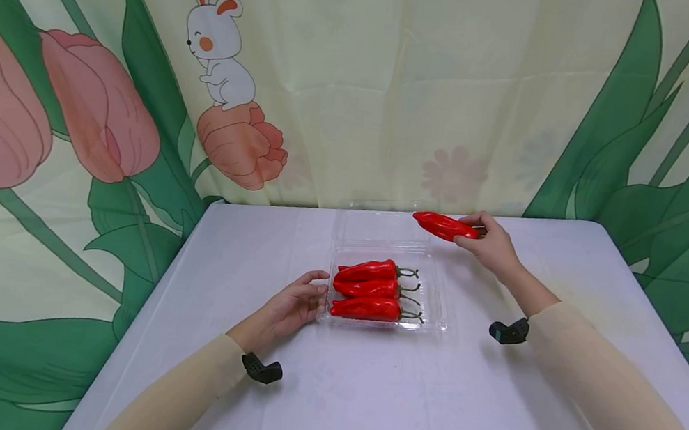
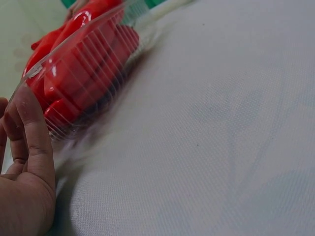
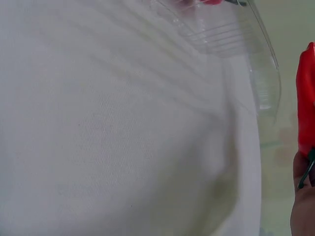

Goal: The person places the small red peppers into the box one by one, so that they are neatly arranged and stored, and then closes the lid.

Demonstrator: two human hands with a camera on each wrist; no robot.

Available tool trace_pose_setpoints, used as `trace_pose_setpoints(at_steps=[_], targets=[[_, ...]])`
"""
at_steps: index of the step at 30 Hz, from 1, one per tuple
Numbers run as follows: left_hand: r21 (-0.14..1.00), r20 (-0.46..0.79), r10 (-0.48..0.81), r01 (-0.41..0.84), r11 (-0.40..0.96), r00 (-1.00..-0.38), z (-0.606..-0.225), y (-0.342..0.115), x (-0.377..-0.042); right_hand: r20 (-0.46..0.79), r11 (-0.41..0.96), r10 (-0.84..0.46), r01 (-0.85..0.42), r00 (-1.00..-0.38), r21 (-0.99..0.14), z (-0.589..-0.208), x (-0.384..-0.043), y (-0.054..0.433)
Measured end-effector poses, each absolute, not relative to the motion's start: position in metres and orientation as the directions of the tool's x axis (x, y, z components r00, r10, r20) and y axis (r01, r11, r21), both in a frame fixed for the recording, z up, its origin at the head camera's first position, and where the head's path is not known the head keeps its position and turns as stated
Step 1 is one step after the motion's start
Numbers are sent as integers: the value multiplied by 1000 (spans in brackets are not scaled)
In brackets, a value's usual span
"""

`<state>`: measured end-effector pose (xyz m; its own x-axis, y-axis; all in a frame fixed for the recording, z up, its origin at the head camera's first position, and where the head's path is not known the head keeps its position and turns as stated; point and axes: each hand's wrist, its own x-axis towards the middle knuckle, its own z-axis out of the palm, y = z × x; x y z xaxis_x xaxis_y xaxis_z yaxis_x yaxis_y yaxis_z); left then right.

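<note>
A clear plastic clamshell box [image 1: 436, 302] lies with its lid folded back, and red peppers [image 1: 366, 308] with green stems lie side by side in it, stems to the right. My left hand [image 1: 297, 306] is at the box's left side; in the left wrist view its extended fingers [image 2: 37, 132] reach up along the clear wall. Up and to the right of the box, my right hand [image 1: 492, 248] pinches a red pepper [image 1: 441, 225] near its stem end, tip pointing left. The right wrist view shows this pepper [image 3: 306, 108] and its green stem at the frame's edge.
The transparent lid [image 1: 381, 229] extends back toward the table's far edge. A white cloth covers the table [image 1: 375, 400]. Behind it hangs a curtain [image 1: 345, 89] printed with tulips and a rabbit. Each wrist wears a black device [image 1: 262, 369].
</note>
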<state>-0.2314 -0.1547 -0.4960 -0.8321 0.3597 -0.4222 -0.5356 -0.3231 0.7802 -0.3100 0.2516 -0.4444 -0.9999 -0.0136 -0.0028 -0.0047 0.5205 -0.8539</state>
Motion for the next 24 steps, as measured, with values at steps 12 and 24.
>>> trace_pose_setpoints(at_steps=[12, 24], targets=[[780, -420, 363, -535, -323, -832, -495, -155, -231, -9, 500, -55, -19, -998, -866, -441, -305, 236], [782, -426, 357, -537, -316, -831, -495, -154, -231, -12, 447, -148, -57, -989, -893, -441, -304, 226]])
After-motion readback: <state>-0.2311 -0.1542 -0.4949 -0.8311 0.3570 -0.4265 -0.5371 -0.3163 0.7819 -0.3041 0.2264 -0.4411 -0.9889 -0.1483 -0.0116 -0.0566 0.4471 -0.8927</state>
